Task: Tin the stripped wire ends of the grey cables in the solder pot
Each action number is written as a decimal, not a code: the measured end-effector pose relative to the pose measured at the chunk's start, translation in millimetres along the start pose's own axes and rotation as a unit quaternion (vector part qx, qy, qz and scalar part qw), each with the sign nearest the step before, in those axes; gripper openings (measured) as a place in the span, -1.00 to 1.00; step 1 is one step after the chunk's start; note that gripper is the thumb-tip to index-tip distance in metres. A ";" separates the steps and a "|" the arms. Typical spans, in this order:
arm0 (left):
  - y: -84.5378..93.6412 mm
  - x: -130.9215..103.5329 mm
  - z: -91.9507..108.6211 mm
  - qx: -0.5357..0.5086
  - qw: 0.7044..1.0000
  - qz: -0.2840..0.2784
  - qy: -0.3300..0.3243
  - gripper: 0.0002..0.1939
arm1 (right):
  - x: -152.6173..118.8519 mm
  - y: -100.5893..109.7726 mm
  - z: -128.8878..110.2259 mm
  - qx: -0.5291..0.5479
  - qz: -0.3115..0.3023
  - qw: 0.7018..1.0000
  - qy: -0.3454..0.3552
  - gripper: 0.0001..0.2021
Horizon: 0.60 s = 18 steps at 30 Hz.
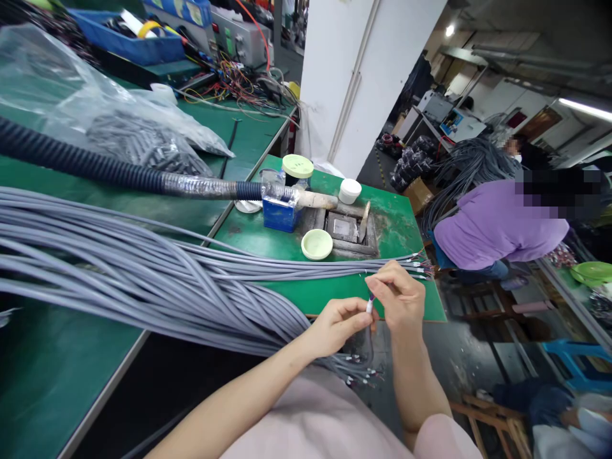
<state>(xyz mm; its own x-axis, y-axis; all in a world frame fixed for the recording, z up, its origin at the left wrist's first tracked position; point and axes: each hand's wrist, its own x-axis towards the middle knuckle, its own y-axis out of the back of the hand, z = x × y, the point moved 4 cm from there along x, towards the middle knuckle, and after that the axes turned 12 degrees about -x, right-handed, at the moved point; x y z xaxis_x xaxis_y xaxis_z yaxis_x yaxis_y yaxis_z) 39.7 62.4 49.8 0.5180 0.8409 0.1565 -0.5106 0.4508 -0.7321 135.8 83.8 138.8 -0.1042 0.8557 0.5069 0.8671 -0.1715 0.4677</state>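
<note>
Between thumb and fingers, my left hand (338,325) grips the end of a grey cable (370,344) near a white sleeve (370,306). Just above it, my right hand (399,293) pinches the thin dark wires (371,296) that come out of that end. Behind my hands, a bundle of grey cables (143,255) runs across the green table (401,220), with stripped coloured wire ends (421,264) at the right. More cable ends (358,370) hang below my hands, over the table's front edge.
A square solder pot (343,227) stands beyond the cables, near a pale green bowl (317,245), a white tub (350,190) and a blue box (279,213). A ribbed hose (119,169) crosses from the left. A person in purple (502,217) bends over at the right.
</note>
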 end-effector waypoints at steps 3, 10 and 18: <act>-1.4 -1.0 4.7 0.010 1.000 0.012 0.005 -0.71 | 4.1 -0.9 10.8 0.119 0.036 0.991 -0.055 -0.89; 13.1 -9.6 -11.0 -0.029 0.997 0.059 0.035 -0.69 | 21.2 54.5 28.8 0.241 0.167 0.955 -0.046 -0.81; 12.5 -9.0 -16.7 -0.020 0.998 0.039 0.042 -0.66 | -6.1 17.2 41.0 0.028 -0.260 0.942 -0.212 -0.68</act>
<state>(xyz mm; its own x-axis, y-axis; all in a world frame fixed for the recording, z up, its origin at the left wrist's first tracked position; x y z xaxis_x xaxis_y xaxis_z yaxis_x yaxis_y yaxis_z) 40.2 55.5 28.2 0.5343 0.8443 0.0420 -0.5257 0.3708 -0.7656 171.3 95.6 114.1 -0.3286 0.9368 -0.1202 0.7775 0.3406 0.5287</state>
